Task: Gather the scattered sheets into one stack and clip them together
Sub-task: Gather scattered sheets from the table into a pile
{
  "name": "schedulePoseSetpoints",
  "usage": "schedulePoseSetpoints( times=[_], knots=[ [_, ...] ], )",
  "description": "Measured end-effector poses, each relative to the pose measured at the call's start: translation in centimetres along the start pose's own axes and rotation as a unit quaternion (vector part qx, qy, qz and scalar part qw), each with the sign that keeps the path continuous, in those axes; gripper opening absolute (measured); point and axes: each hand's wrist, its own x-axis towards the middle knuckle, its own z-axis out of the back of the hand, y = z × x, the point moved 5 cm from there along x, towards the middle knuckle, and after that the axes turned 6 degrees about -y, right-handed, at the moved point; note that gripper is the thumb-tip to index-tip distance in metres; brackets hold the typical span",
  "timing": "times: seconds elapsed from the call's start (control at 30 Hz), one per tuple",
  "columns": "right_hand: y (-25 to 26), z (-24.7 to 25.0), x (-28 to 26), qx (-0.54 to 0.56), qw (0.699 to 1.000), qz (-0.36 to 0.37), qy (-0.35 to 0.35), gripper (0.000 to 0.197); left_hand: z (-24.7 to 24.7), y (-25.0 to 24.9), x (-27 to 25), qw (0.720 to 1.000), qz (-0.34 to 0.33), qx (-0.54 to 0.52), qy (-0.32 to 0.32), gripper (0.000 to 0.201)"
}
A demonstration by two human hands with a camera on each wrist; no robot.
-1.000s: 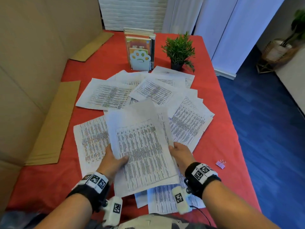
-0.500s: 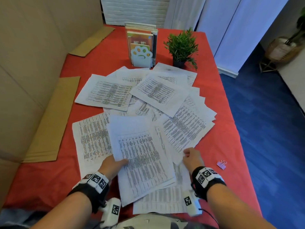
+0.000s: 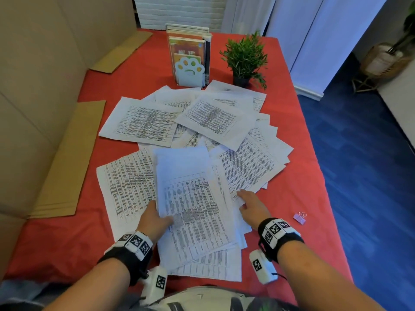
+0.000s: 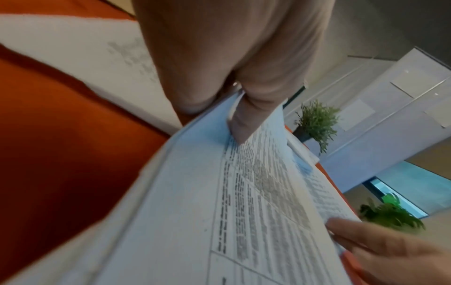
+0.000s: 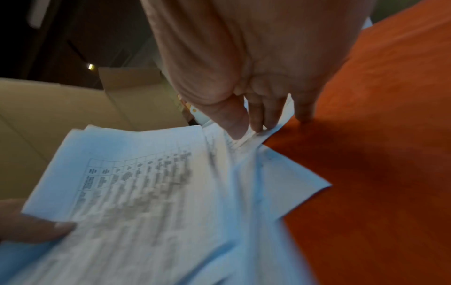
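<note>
Several printed sheets [image 3: 213, 117] lie scattered and overlapping on the red table [image 3: 298, 167]. My left hand [image 3: 157, 217] grips a gathered stack [image 3: 195, 205] at its left edge; in the left wrist view the thumb [image 4: 244, 123] lies on top of the stack [image 4: 244, 212]. My right hand [image 3: 241, 199] is just right of the stack and pinches the near corner of a loose sheet [image 3: 249, 167]. The right wrist view shows this hand [image 5: 249, 127] with thumb and fingers closed on that corner [image 5: 261, 137]. A pink binder clip [image 3: 300, 217] lies on the cloth to the right of my right hand.
A book holder with a paw-shaped front [image 3: 189, 70] and a small potted plant [image 3: 244, 59] stand at the back. A cardboard wall [image 3: 33, 97] and flat cardboard strips [image 3: 67, 164] run along the left. The table's right edge drops to a blue floor [image 3: 363, 176].
My right hand let go of the stack's right edge and moved right and forward to a loose sheet's corner. My left hand kept hold of the stack, which shifted slightly left.
</note>
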Motion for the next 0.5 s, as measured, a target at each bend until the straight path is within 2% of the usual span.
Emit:
schedulePoseSetpoints(
  times=[0.07, 0.2, 0.3, 0.37, 0.43, 0.5],
  knots=[
    [-0.4, 0.1, 0.4, -0.051, 0.999, -0.005, 0.018, 0.052, 1.6, 0.1, 0.2, 0.998, -0.007, 0.047, -0.041, 0.039],
    [-0.9, 0.6, 1.3, -0.083, 0.996, -0.016, 0.023, 0.054, 5.6, 0.9, 0.5, 0.987, -0.018, 0.135, -0.085, 0.013],
    [-1.2, 0.7, 1.8, -0.086, 0.996, -0.032, 0.023, 0.056, 8.7, 2.4, 0.9, 0.979, -0.007, 0.147, -0.144, 0.022],
    [-0.9, 0.8, 1.7, -0.128, 0.991, -0.038, 0.017, 0.057, 10.4, 3.7, 1.0, 0.976, 0.012, 0.129, -0.173, 0.029],
    [0.1, 0.6, 1.5, -0.192, 0.981, -0.011, -0.017, 0.058, 11.4, 4.9, 1.1, 0.978, 0.031, 0.092, -0.187, 0.032],
    [1.8, -0.5, 1.1, -0.202, 0.977, 0.067, -0.031, 0.060, 11.6, 5.9, 1.3, 0.980, 0.047, 0.051, -0.186, 0.027]
  ],
)
